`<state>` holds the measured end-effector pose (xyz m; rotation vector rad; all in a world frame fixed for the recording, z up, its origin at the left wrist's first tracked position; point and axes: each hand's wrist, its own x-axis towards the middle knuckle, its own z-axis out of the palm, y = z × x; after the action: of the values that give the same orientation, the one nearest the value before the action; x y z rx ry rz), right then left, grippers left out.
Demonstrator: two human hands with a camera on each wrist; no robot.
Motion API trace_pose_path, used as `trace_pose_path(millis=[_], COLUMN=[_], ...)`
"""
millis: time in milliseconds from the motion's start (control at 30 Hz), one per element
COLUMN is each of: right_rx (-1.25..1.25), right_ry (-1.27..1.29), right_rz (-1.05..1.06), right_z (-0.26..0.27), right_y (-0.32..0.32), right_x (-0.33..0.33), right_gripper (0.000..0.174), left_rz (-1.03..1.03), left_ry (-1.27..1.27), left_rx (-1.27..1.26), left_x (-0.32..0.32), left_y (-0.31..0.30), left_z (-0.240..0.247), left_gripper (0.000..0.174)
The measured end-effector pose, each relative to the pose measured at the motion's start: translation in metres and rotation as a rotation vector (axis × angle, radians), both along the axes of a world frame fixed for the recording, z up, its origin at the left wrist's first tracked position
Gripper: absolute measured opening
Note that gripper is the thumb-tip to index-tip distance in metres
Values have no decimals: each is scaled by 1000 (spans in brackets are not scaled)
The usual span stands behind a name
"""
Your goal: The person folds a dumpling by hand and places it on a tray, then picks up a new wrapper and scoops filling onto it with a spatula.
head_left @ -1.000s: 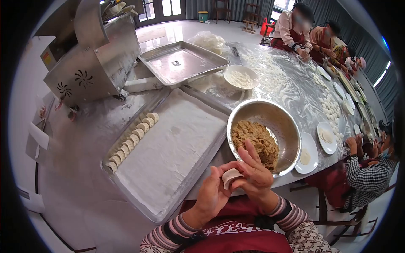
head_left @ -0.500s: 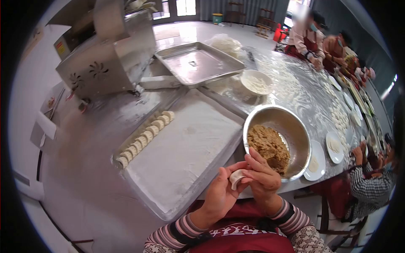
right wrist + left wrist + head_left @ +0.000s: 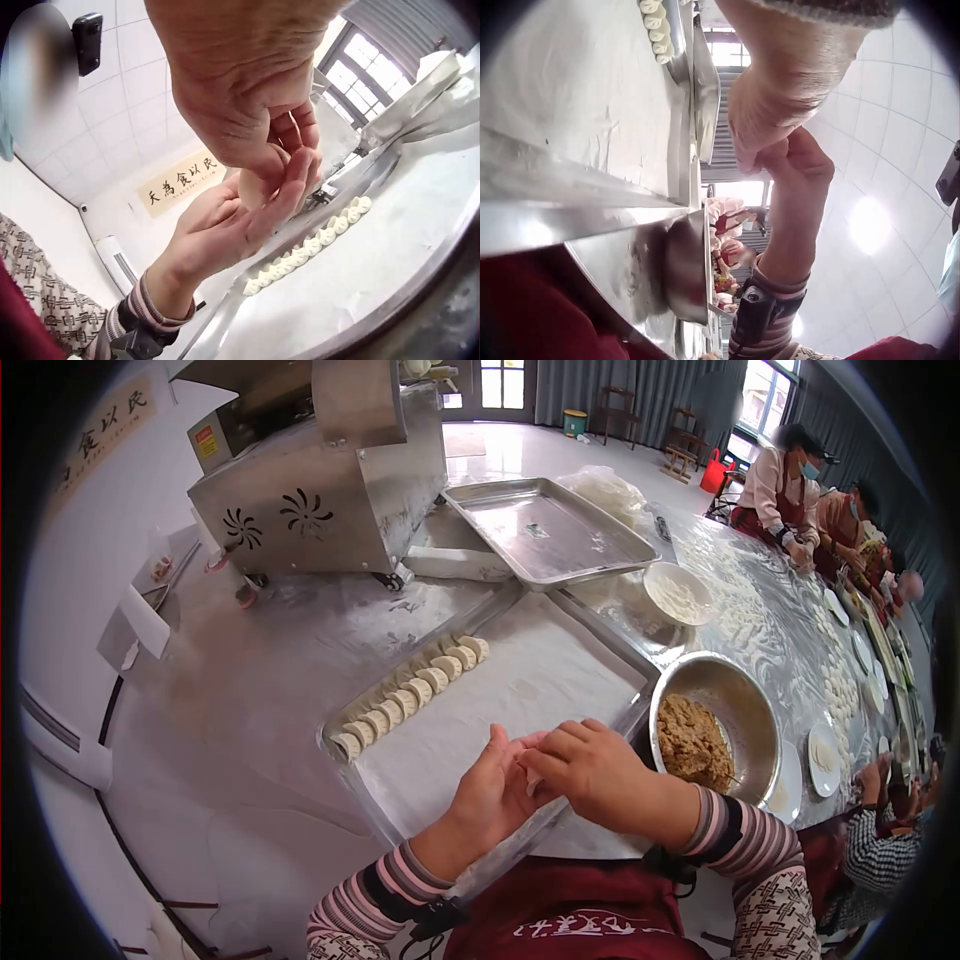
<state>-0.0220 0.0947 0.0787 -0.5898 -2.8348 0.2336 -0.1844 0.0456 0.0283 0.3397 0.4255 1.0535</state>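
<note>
Both hands meet over the near edge of a paper-lined tray. Pale dough, a folded dumpling, is cradled in the fingers of the left hand, its thumb raised in the head view. From above, the right hand pinches the dough's edge with thumb and curled fingers. In the head view the fingers hide nearly all of the dough; the left wrist view shows just the two hands touching. Along the tray's left side lies a row of pleated dumplings.
A steel bowl of brown filling stands right of the tray. Behind are an empty metal tray, a bowl of flour and a steel machine. White plates and other people are at the right.
The head view has turned, so the trays and bowl appear farther right. The right hand has come over the left, its fingers more curled, covering the dough that showed between the hands before.
</note>
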Motion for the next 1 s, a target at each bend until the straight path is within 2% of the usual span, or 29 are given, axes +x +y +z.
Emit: trace_pose_path(millis=[67, 133, 167, 200, 267, 300, 367, 500, 567, 667, 700, 767, 1000], right_rx=[-18, -221, -325, -427, -426, -574, -822, -867, -832, -770, -772, -609, -444], right_ry=[100, 316, 426, 537, 574, 647, 806, 826, 812, 786, 791, 727, 626], right_rz=[-14, -230, -295, -357, -427, -507, -634, -770, -828, -822, -824, -738, -709], right_z=[-14, -28, -31, -34, -56, -72, -91, -127, -132, -130, -133, -143, -142], right_y=[21, 46, 59, 73, 104, 120, 140, 170, 176, 181, 184, 192, 196], right_x=[-9, -16, -21, -27, -34, -38, -49, -67, -78, -94, -99, -106, -116], right_gripper=[32, 26, 24, 22, 20, 19, 20, 19, 18, 17, 17, 18, 17], left_rz=[21, 61, 112, 111, -19, -20, -2, -123, -183, -167, -205, -193, -145], left_ry=[8, 179, 303, 302, 1586, 1587, 1714, 1780, 1715, 1708, 1689, 1685, 1646], left_rx=[-35, -84, -70, -64, 614, 617, 819, 828, 886, 992, 944, 960, 881], left_x=[-8, -20, -28, -35, -47, -51, -57, -54, -52, -56, -56, -58, -56], left_y=[8, 23, 28, 27, 29, 25, 10, -19, -32, -44, -47, -49, -51], left_z=[2, -14, -37, -40, -45, -49, -56, -38, -37, -50, -48, -53, -41], left_gripper=[66, 67, 51, 51, 36, 36, 36, 40, 43, 45, 46, 47, 51])
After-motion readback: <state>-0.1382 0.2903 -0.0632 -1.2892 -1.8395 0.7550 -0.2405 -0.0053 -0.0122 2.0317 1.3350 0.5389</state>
